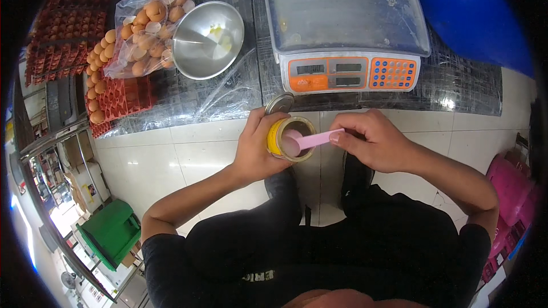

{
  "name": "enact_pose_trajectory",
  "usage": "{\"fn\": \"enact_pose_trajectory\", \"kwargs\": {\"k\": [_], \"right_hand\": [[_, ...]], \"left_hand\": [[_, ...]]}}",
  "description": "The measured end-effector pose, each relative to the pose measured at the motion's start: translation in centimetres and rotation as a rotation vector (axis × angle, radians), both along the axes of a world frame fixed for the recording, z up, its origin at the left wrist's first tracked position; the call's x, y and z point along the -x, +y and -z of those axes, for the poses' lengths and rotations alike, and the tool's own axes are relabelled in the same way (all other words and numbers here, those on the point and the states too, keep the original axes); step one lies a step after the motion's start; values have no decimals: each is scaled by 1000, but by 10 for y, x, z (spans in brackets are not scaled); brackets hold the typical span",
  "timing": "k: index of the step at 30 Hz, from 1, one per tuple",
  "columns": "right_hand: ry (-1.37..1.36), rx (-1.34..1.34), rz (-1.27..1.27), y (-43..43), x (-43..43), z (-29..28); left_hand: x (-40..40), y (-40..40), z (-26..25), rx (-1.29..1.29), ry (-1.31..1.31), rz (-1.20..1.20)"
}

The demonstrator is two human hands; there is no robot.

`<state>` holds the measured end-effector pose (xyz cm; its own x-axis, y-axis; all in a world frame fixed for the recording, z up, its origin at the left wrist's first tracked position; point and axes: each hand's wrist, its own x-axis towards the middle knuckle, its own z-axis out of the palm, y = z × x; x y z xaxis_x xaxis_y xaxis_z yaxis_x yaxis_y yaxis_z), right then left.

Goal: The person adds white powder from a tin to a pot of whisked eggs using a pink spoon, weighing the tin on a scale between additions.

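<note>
My left hand (253, 149) is wrapped around a small yellow can (274, 139), tilted so that its mouth faces me. A round metal lid (280, 103) stands up beside the can, just beyond my left fingers. Between the thumb and fingers of my right hand (370, 140) is the flat handle of a pink plastic scoop (314, 140). The scoop's bowl is inside the mouth of the can, and what lies deeper in the can is hard to make out. Both hands are in front of the table edge, above the tiled floor.
On the table (231, 98) stand a digital scale (349, 13), a steel bowl (201, 51) with yellowish residue, and a clear bag of eggshells (145, 38). Brown eggs (97, 87) sit on red trays (132, 96). A blue container (475, 13) is at right, a green bin (109, 233) lower left.
</note>
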<state>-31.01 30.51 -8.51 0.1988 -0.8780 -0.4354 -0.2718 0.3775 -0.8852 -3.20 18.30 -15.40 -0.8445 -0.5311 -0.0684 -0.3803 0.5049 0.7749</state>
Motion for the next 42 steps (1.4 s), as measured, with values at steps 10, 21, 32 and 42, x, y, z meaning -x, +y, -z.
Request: {"fn": "enact_pose_trajectory", "kwargs": {"k": [10,21,32,42], "right_hand": [[-32,-36,54,2,2,6],[22,7,58,3,0,4],[-98,-106,59,4,3,10],[-505,-439,231,5,21,19]], "left_hand": [[-1,-1,4,-15,-23,-26],[1,-3,1,2,7,-13],[0,-3,4,6,7,-15],[2,-3,6,-32,22,-83]]}}
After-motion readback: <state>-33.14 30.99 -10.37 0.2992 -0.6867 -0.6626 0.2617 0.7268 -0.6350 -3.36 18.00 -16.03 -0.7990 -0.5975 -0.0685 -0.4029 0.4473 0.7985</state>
